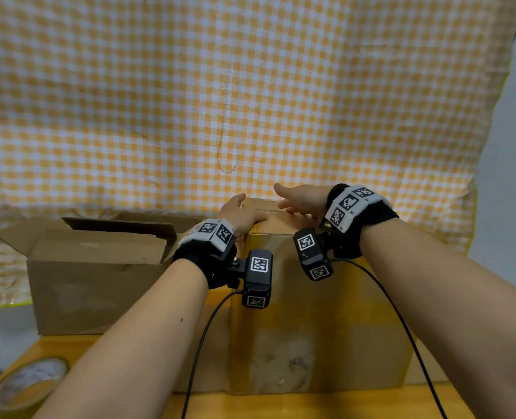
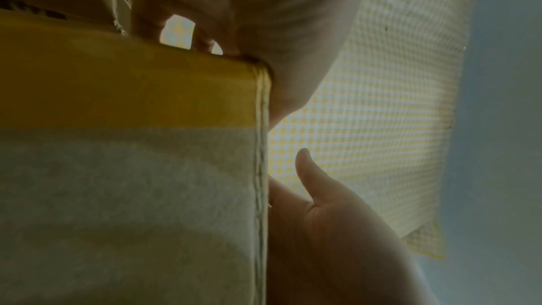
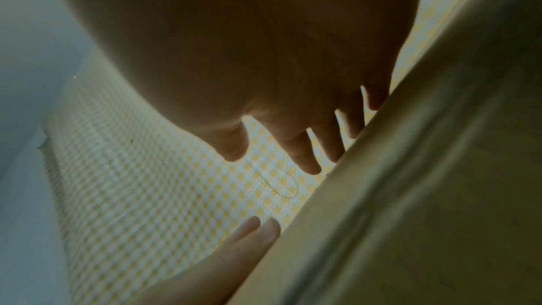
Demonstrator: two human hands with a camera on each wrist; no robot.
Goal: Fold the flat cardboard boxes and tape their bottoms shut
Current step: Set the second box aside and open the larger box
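Taped cardboard box (image 1: 317, 313): stood upright at the table's (image 1: 371, 403) near edge. Left hand (image 1: 244, 214) and right hand (image 1: 303, 199), fingers straight, lay flat on its top. Open box (image 1: 99, 276): left side. Tape roll (image 1: 28, 385): near-left corner.

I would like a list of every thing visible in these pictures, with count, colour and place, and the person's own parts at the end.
taped cardboard box: one, brown with yellowish tape, standing on the table in the centre, under both hands
open cardboard box: one, brown, flaps up, left of the taped box
tape roll: one, yellowish clear, lying at the table's near left corner
table: one, yellow-orange
checked cloth: one, yellow and white, hanging behind
wrist cameras: two, black, with cables
left hand: one, flat on the box top
right hand: one, fingers spread on the box top
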